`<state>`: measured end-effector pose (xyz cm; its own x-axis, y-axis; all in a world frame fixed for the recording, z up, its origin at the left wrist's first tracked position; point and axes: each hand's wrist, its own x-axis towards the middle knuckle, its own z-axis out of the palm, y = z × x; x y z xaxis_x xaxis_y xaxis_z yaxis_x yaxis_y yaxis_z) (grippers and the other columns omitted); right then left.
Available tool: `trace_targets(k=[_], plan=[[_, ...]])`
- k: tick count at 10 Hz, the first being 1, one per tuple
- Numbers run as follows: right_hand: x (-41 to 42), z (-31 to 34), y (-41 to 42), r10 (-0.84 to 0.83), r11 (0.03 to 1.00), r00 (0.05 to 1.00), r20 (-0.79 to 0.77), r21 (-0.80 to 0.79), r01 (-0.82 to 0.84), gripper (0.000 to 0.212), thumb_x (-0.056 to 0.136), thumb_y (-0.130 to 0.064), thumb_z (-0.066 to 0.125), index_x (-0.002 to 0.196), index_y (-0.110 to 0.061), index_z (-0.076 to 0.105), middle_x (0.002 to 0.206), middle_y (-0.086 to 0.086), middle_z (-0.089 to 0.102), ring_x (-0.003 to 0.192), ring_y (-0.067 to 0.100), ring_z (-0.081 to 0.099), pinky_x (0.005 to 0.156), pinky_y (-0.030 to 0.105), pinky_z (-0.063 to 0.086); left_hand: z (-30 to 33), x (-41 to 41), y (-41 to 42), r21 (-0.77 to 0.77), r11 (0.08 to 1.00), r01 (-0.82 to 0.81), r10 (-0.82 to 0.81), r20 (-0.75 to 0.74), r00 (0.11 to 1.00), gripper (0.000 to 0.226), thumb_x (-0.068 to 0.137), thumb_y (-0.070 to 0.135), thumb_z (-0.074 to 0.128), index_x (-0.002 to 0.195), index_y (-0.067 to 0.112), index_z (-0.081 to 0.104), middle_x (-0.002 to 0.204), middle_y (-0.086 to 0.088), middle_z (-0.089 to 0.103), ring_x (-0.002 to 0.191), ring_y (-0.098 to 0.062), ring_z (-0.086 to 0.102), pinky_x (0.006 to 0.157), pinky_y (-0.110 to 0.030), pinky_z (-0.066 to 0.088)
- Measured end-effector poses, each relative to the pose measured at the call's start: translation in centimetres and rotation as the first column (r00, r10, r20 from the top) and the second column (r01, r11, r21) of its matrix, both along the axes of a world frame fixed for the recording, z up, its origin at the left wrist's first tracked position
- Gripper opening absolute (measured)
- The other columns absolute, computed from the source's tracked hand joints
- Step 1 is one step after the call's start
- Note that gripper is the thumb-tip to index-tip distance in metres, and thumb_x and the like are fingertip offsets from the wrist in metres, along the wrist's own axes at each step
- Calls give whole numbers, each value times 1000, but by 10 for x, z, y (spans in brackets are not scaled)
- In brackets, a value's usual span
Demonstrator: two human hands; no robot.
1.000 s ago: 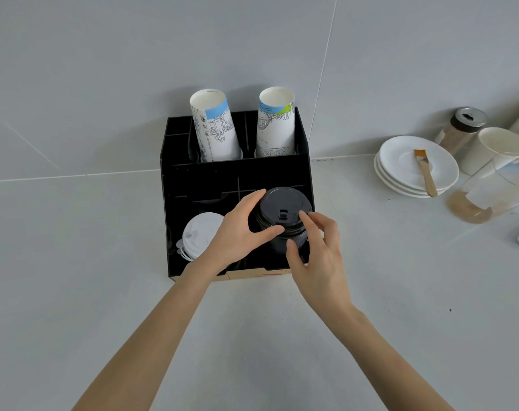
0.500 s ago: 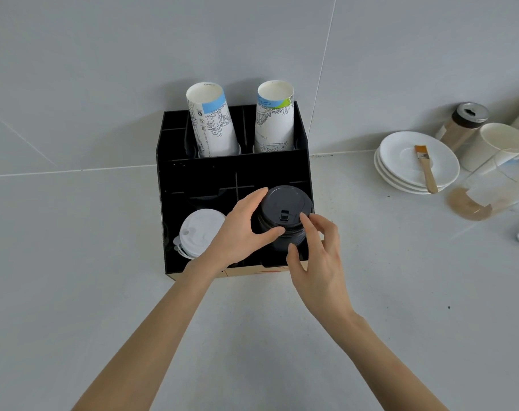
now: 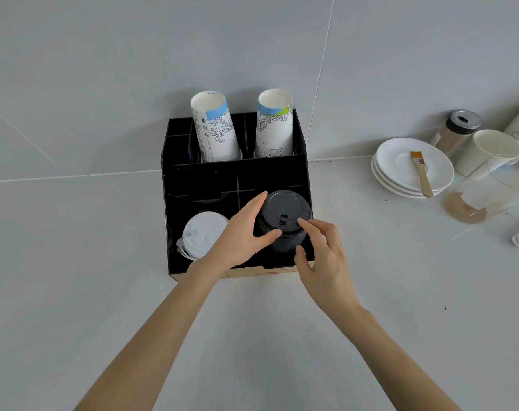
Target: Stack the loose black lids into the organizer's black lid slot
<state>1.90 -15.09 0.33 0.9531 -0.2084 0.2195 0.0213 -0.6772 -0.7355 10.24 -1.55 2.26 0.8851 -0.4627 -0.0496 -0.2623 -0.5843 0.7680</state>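
Grey desk (image 3: 252, 336) carries the organizer (image 3: 175, 221), whose front-right slot holds the black lids (image 3: 285, 216). Left hand (image 3: 240, 241) stays clasped on the stack; right hand (image 3: 326, 256) has slackened, fingertips barely touching—seating looks nearly done.

No words or numbers can be read here. The small print on the two paper cups (image 3: 215, 130) and the black lid (image 3: 285, 207) is too blurry.

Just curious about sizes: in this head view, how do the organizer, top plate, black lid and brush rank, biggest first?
1. organizer
2. top plate
3. black lid
4. brush
The lid sits nearer the camera, so its true size against the plate is unsure.
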Motion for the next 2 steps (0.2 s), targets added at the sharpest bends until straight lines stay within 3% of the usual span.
trace_targets(k=[1,2], plan=[[3,6,-6,-4,1000,1000,-18,14,5,37,84,-4,50,120,-13,50,117,12,52,101,27,52,87,49,47,5,-1,0,18,1000,23,-23,15,1000,72,82,22,61,138,13,17,150,-4,26,136,-16,24,104,-20,19],[4,18,-13,-1,1000,998,-56,-30,0,37,85,-7,51,121,-14,48,124,9,51,112,27,49,96,48,42,14,-2,5,93,995,22,-22,4,1000,74,83,27,60,139,12,14,152,-6,21,139,-19,19,112,-30,19]])
